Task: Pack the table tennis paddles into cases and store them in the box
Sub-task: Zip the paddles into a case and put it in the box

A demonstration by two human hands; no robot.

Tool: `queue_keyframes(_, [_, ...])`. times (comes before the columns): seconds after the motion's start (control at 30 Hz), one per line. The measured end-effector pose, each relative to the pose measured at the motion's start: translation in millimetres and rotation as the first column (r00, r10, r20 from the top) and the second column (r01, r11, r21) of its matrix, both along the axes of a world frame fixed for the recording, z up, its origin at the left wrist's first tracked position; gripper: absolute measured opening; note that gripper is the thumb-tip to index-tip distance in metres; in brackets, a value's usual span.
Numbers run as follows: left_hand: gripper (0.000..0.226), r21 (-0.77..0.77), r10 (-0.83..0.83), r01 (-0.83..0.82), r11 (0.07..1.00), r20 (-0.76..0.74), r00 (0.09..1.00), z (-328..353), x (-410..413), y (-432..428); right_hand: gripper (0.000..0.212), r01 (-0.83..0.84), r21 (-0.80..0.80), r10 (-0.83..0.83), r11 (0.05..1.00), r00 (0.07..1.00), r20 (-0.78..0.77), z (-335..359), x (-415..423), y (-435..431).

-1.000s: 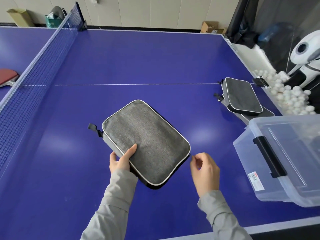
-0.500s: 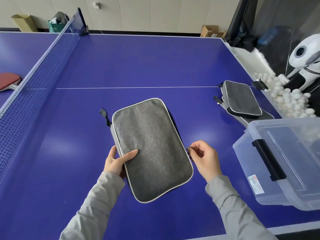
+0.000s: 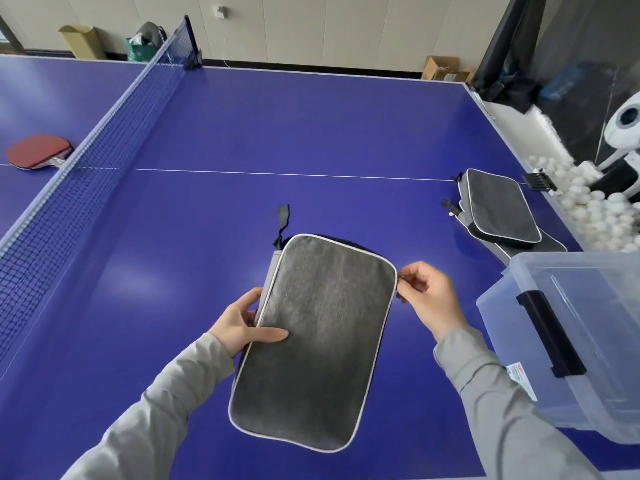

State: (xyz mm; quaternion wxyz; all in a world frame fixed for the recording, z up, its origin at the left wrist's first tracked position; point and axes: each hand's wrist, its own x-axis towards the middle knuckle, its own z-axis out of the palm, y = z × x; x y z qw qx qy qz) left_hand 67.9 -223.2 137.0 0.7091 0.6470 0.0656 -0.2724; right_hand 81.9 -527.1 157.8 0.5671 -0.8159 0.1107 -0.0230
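Observation:
A grey paddle case (image 3: 318, 341) with white piping is held just above the blue table, long side pointing away from me. My left hand (image 3: 246, 323) grips its left edge, thumb on top. My right hand (image 3: 427, 296) pinches the zipper pull at the case's right edge, near the far corner. A black strap (image 3: 282, 221) trails from the case's far end. Two more grey cases (image 3: 498, 207) lie stacked at the table's right side. A clear plastic box (image 3: 585, 337) with a black latch stands at the near right. A red paddle (image 3: 36, 155) lies beyond the net on the left.
The net (image 3: 86, 161) crosses the table on the left. Several white balls (image 3: 595, 209) are heaped off the table's right edge beside a white machine (image 3: 623, 129). Cardboard boxes and a bag sit along the far wall.
The case has turned clockwise, from slanted to nearly lengthwise. My right hand has moved along its right edge toward the far corner, pinching the zipper pull. My left hand still grips the left edge.

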Motion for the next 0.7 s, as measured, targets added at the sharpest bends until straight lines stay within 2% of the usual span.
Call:
queue_keyframes(0.17, [0.101,0.154,-0.134,0.127,0.980,0.039,0.990,4.9,5.0,16.9,0.017,-0.101,-0.041,0.100,0.994,0.994,-0.032,4.9,2.7,-1.1])
queue_keyframes(0.33, [0.077,0.284,-0.222,0.196,0.939,0.059,0.973,13.2,6.3,32.4,0.015,-0.201,-0.134,0.198,0.970,0.980,-0.030,7.0,6.9,11.3])
queue_keyframes(0.53, [0.063,0.478,-0.269,0.201,0.855,0.076,0.960,21.6,7.4,39.7,0.023,-0.320,-0.265,0.331,0.910,0.944,-0.003,7.9,8.7,41.0])
queue_keyframes(0.7, [0.062,0.585,-0.302,0.192,0.788,0.095,0.949,21.3,8.1,37.5,0.016,-0.348,-0.328,0.390,0.878,0.918,0.071,12.2,15.1,64.7])
